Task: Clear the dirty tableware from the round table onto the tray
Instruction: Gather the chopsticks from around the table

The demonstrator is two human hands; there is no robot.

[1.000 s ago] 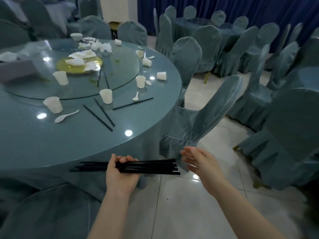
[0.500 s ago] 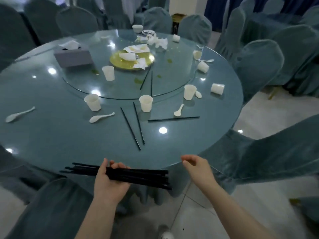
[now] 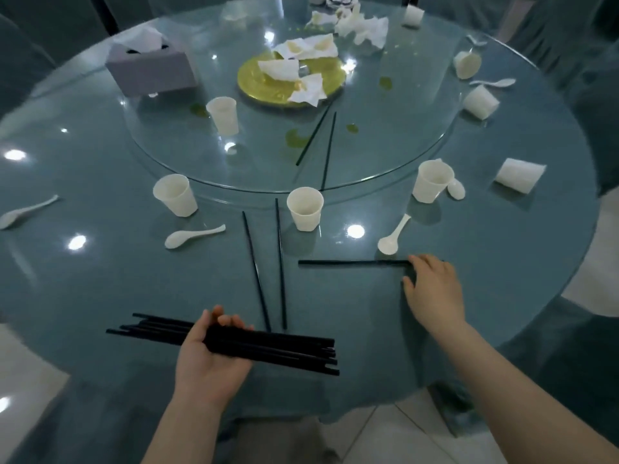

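My left hand (image 3: 212,353) grips a bundle of black chopsticks (image 3: 284,349) over the near edge of the round table (image 3: 100,296). My right hand (image 3: 432,289) lies flat on the table, its fingertips touching the right end of a single black chopstick (image 3: 351,262). A loose pair of chopsticks (image 3: 268,266) lies between my hands. Another pair (image 3: 321,142) rests on the glass turntable (image 3: 402,145). White cups (image 3: 305,209) (image 3: 176,195) (image 3: 430,180) stand nearby, with white spoons (image 3: 390,241) (image 3: 191,235). No tray is in view.
On the turntable sit a yellow plate (image 3: 268,85) with crumpled napkins, a grey tissue box (image 3: 150,67) and a cup (image 3: 223,115). Tipped cups (image 3: 519,175) (image 3: 480,102) lie at the right. Covered chairs (image 3: 596,78) ring the table.
My view has moved in over the table. My right hand has reached forward from beside the bundle and landed on the single chopstick. The left hand kept its grip on the bundle.
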